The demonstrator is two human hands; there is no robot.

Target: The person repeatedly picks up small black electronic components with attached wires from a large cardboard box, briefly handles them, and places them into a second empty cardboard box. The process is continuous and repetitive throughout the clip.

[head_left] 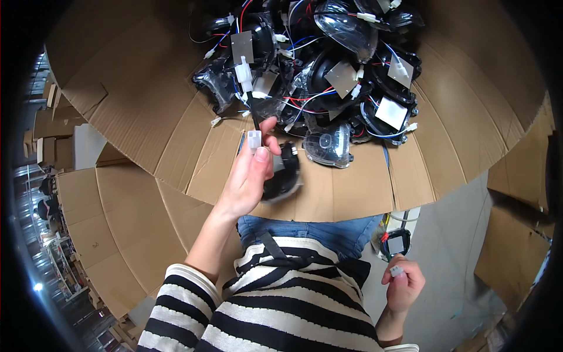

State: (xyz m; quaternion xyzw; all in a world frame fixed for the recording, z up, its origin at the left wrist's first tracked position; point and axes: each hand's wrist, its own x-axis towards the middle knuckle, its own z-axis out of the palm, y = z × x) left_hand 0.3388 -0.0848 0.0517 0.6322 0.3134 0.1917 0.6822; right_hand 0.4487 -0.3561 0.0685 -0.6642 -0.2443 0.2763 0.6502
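My left hand (251,179) is closed, thumb and fingers pinching a translucent white plug connector (254,139) over the cardboard box. A black cable (254,115) runs up from it towards a larger white connector (242,73) near the heap. Just beside the fingers, a black lamp unit (284,175) looks smeared by motion; whether it hangs from the hand cannot be made out. At lower right, outside the box, my right hand (404,284) is closed around a small white connector (397,270). Right above those fingers is a dark round-edged lamp unit (398,242) with a grey square plate.
Several clear-lensed black lamp units (325,76) with coloured wires and white plugs lie heaped in the big cardboard box (463,117). Its near edge lies against my waist. Cardboard (111,217) spreads at the left, more boxes (516,252) stand right, beside the grey floor (443,252).
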